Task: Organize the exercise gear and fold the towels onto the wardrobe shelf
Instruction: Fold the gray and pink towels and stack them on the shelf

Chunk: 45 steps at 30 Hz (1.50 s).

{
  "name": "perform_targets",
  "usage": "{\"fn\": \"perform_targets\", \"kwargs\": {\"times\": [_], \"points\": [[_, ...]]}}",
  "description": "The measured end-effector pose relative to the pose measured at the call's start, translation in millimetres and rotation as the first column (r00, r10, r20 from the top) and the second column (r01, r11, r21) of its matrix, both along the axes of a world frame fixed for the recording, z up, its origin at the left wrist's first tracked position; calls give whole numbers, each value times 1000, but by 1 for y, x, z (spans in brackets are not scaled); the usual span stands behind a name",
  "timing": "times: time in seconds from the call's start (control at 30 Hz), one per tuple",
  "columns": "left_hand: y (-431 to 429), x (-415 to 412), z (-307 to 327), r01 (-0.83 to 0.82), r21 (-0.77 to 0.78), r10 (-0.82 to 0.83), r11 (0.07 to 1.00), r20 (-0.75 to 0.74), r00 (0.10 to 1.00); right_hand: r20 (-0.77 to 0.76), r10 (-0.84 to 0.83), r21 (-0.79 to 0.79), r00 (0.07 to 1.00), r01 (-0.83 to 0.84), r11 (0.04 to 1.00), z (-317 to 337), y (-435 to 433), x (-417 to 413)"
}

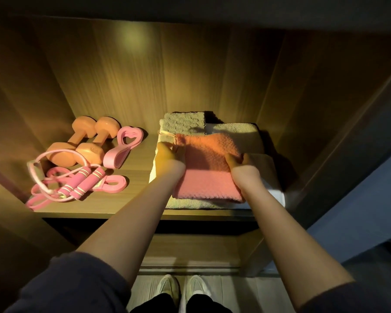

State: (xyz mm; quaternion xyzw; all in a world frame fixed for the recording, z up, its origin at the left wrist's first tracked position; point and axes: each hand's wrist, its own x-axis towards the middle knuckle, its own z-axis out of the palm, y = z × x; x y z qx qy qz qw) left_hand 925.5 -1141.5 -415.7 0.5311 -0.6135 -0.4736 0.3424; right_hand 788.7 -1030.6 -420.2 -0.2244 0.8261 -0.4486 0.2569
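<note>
Dark sleeves and pale shoes sat lowest in head view, w/ bare forearms reaching fwd to the wardrobe shelf. L hand gripped the pink towel at its left edge, fingers curled; R hand gripped the right edge likewise. Towel lay folded atop the grey towels on the shelf's right half. Left half: two orange dumbbells side by side, heart-cutout loop just beside them, jump rope and pink band nearer the front edge.

Dim, warm overhead light; dark, distorted edges.
</note>
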Motion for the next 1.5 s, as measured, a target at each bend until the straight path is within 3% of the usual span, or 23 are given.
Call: {"fn": "perform_targets", "kwargs": {"times": [0.13,0.23,0.27,0.33,0.37,0.47,0.57,0.67,0.73,0.83,0.93,1.0,1.07,1.17,1.23,1.3,1.5], "points": [[6,8,-10,86,-234,-3,968,334,942,-327,115,267,938,-25,963,-1,4,8],[15,13,-14,168,-522,105,836,453,885,-577,249,290,777,-90,953,-3,9,10],[19,12,-16,276,-569,95,775,536,839,-613,308,288,728,-158,945,-5,8,12],[26,7,-26,534,-506,1,678,726,687,-603,474,381,642,-291,878,-11,1,15],[28,4,-32,604,-426,-72,673,776,627,-561,560,467,610,-325,822,-16,-3,15],[22,0,-43,657,-263,-199,707,818,541,-454,658,615,601,-324,719,-33,-11,13],[13,-4,-44,684,-198,-215,702,857,468,-428,653,631,625,-310,711,-39,-14,10],[9,-5,-44,659,-178,-208,731,861,464,-389,627,635,674,-296,713,-37,-12,4],[11,-2,-44,588,-195,-199,785,820,537,-316,579,629,751,-291,721,-34,-6,-3],[22,9,-46,349,-303,-93,887,622,777,-249,480,592,841,-260,763,-30,2,-7],[28,18,-37,153,-263,-38,953,395,918,-217,245,276,945,-182,944,-21,6,-2],[22,21,-25,83,-87,-57,993,273,960,-30,90,26,996,-89,996,-11,8,4],[16,29,-12,71,116,-87,991,142,986,252,-19,-148,967,58,987,-1,14,9],[31,64,3,220,367,-175,904,-151,973,511,117,-280,851,37,959,13,40,26],[52,92,12,395,417,-277,819,-317,907,538,268,-367,799,-64,928,14,62,43],[72,113,14,477,353,-327,805,-406,853,528,391,-463,754,-131,877,14,80,63],[115,155,16,251,211,-139,945,-435,890,398,425,-559,813,-153,815,18,118,112]]}}
